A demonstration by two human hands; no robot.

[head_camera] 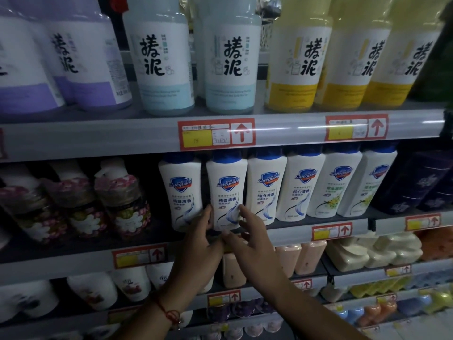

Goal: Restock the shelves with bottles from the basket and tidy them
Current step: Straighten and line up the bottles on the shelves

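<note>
A row of white Safeguard bottles with blue caps stands on the middle shelf point(294, 238). Both my hands are at the second bottle from the left point(226, 187). My left hand point(203, 244) reaches up with fairly straight fingers, whose tips touch the bottle's lower left edge, in the gap beside the first bottle point(181, 190). The spread fingers of my right hand point(250, 239) touch its lower right front with the index tip. Neither hand is curled round the bottle. The basket is not in view.
The top shelf holds large purple, pale blue point(161, 57) and yellow point(296, 60) bottles. Floral pump bottles point(122, 200) stand left of the Safeguard row and dark purple bottles point(416, 185) right of it. Lower shelves carry peach bottles point(306, 256) and cream packs.
</note>
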